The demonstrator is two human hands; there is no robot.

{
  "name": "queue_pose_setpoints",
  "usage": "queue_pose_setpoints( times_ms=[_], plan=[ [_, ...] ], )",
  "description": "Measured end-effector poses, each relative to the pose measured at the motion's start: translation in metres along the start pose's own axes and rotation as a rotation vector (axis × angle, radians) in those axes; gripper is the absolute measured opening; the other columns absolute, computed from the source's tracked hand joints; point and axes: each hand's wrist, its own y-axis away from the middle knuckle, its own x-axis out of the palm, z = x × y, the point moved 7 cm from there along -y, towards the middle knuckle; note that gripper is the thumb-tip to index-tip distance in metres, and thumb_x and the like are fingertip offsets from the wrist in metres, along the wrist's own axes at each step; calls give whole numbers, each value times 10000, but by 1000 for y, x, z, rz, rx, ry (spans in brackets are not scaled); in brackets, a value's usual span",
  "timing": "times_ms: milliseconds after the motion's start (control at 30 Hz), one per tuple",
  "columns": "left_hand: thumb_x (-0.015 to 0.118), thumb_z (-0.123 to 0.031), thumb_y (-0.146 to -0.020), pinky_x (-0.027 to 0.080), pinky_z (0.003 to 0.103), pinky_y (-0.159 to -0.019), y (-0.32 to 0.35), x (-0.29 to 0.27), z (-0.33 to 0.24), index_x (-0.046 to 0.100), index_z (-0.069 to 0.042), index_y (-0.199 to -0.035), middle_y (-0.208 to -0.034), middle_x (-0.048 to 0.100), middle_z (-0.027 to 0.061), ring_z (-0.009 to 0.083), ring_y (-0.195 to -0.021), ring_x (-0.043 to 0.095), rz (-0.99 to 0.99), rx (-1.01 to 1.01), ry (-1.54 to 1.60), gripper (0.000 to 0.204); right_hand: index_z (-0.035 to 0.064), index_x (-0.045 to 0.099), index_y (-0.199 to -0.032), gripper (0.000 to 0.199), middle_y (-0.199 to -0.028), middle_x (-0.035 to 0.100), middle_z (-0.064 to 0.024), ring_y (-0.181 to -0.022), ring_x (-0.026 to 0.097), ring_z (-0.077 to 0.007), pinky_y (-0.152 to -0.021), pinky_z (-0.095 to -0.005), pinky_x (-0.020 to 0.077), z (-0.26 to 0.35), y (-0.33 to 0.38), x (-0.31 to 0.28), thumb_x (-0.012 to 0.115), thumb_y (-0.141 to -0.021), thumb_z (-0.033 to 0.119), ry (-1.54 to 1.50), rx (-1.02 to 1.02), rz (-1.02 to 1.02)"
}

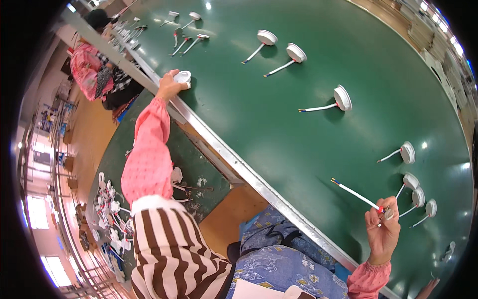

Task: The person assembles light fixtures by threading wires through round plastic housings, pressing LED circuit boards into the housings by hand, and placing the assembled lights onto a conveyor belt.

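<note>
While the left hand (168,87) is wrapped around a white round cap (182,76) at the far left, beside the metal rail (234,163), the right hand (383,233) pinches a white cable (357,194) by its red end over the near right of the green desk (259,129). A light, steady pinch should suit, with the bare wire tips kept clear of the neighbouring white discs (408,152).

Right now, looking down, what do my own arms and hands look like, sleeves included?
Your left hand and right hand wear no gloves. The left sleeve is pink with small darker dots; the right sleeve is pink too, gathered at the wrist. Higher on the left arm come a white band and brown-and-white striped fabric.
</note>
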Motion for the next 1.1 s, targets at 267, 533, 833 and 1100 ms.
queue_pose_setpoints(
  times_ms=[267,533,833,1100],
  plan=[
    [941,-229,-563,475,433,-965,244,69,-259,542,-14,-1294,-1180,578,164,372,-1115,579,168,725,207,860,4,549,-1052,248,-910,582,-90,-733,577,-196,-647,-333,417,-13,-10,11,711,-930,145,91,26,5],
    [836,-65,-600,414,426,-1026,325,105,-331,564,-134,-1383,-1321,550,97,318,-1191,504,582,1055,154,832,0,597,-1033,193,-975,601,-117,-797,608,-199,-683,-315,478,9,11,1,717,-941,121,211,-101,59],
    [928,-215,-569,345,492,-1048,342,97,-312,383,-84,-1543,-1445,484,119,327,-1331,418,353,818,184,1124,-21,651,-1012,180,-1014,661,-153,-828,665,-184,-719,-299,541,11,19,-12,741,-920,105,370,-104,101],
    [926,-228,-587,356,438,-1029,360,126,-309,516,-75,-1411,-1312,570,101,322,-1283,464,129,748,210,933,-37,678,-1052,168,-1006,679,-115,-855,665,-159,-751,-289,553,-3,-1,12,732,-917,47,485,-58,209]
  ],
)
